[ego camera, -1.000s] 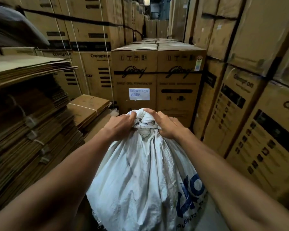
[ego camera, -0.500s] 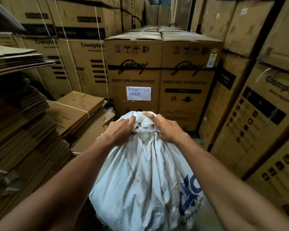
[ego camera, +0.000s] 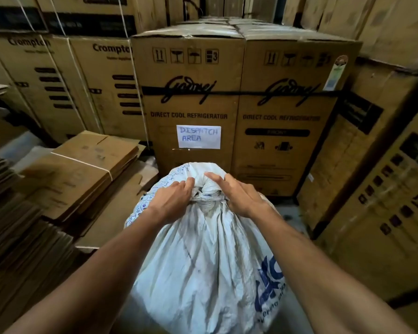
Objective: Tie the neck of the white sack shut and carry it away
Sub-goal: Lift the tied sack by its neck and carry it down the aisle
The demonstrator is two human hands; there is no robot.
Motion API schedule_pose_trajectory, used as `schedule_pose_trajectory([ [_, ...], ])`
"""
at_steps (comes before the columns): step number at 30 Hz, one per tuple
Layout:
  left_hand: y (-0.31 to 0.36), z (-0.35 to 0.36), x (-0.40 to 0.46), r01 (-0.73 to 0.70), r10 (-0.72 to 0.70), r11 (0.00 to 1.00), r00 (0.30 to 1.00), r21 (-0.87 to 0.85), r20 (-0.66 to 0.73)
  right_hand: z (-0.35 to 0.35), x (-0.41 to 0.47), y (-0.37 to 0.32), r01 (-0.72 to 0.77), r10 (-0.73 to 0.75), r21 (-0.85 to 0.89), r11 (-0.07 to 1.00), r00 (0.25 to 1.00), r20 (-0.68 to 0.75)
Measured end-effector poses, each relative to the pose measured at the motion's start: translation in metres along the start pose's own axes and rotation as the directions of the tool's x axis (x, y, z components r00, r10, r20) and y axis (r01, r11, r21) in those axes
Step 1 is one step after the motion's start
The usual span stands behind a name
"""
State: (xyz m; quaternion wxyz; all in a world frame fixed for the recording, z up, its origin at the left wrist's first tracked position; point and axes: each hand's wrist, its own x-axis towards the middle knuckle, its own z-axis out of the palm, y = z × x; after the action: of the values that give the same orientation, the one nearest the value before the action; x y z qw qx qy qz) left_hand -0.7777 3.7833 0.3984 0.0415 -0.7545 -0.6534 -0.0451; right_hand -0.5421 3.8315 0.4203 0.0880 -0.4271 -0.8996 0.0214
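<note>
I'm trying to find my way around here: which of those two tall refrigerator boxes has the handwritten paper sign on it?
The left-hand Godrej box, straight behind the white sack. Its white sign reads "DISPATCH AREA"; the right-hand Godrej box has none.

The sack [ego camera: 203,256] is placed at lower centre, before two refrigerator boxes [ego camera: 239,104]. Flattened cartons [ego camera: 82,174] are stacked at left, and further boxes [ego camera: 372,189] are stacked at right.

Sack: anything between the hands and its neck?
No. Both hands are already on the sack: left hand and right hand grip the gathered neck from either side, nothing between.
</note>
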Motion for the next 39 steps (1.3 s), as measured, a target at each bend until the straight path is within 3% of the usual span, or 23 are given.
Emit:
schedule_pose_trajectory([
  [14, -0.083, 0.229, 0.169, 0.042, -0.042, 0.999, 0.999, 0.024, 0.008, 0.220, 0.172, 0.115, 0.026, -0.025, 0.031, 0.999, 0.999, -0.031],
  [26, -0.146, 0.446, 0.245, 0.080, -0.080, 0.996, 0.997, 0.042, -0.002, 0.426, 0.270, 0.176, 0.067, -0.068, 0.052, 0.996, 0.997, 0.025],
  [39, -0.185, 0.570, 0.284, 0.133, -0.132, 0.991, 0.991, 0.035, -0.017, 0.561, 0.316, 0.203, 0.074, -0.074, 0.089, 0.993, 0.997, -0.013],
])
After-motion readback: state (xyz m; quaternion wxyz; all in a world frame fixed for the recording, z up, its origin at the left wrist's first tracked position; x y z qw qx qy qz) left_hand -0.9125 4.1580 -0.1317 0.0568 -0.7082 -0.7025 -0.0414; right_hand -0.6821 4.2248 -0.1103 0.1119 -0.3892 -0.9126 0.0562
